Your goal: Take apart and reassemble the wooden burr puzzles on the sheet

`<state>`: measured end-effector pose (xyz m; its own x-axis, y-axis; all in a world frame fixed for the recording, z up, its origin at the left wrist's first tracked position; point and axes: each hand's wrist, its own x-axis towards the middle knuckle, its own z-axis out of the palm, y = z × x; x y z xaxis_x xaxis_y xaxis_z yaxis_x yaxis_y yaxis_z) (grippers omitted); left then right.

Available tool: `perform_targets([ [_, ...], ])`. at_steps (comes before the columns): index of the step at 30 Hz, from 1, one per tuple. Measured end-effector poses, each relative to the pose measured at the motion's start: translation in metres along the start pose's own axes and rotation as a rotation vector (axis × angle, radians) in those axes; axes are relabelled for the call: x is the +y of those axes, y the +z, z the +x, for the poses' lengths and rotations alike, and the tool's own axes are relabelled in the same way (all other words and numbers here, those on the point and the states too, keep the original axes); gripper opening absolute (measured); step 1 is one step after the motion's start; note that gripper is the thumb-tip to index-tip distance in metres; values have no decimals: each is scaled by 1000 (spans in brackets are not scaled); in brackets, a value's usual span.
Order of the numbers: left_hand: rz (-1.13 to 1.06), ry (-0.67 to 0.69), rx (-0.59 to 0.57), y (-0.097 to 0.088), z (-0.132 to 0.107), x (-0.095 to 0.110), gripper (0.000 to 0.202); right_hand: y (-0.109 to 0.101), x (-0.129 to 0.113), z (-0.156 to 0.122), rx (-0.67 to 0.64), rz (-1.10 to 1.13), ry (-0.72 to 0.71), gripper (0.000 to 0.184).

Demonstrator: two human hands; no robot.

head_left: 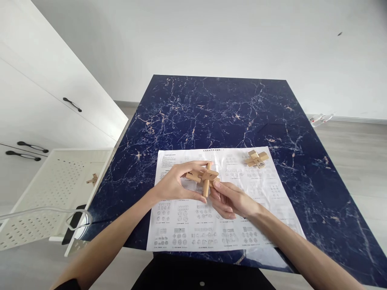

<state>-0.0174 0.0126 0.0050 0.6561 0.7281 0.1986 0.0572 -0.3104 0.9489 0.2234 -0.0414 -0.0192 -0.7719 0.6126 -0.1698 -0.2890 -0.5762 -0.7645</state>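
Observation:
A wooden interlocking puzzle of crossed sticks is held above a white instruction sheet on the dark blue marble table. My left hand pinches its left side with fingers and thumb. From the right, my right hand grips the lower upright stick with its fingertips. A second assembled wooden puzzle lies on the sheet's far right corner, apart from both hands.
A white perforated cart tray stands left of the table with a small wooden piece in it. White cabinets with black handles line the left wall. A cable and a dark object hang at the tray's near side.

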Motion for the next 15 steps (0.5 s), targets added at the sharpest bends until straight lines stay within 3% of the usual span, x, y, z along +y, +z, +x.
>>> perform_targets([
  [8,-60,-21,37,4,-1,8,16,-3,2,4,59,61,-67,48],
  [15,-108,-43,104,2,1,10,13,1,3,5,153,106,-106,44],
])
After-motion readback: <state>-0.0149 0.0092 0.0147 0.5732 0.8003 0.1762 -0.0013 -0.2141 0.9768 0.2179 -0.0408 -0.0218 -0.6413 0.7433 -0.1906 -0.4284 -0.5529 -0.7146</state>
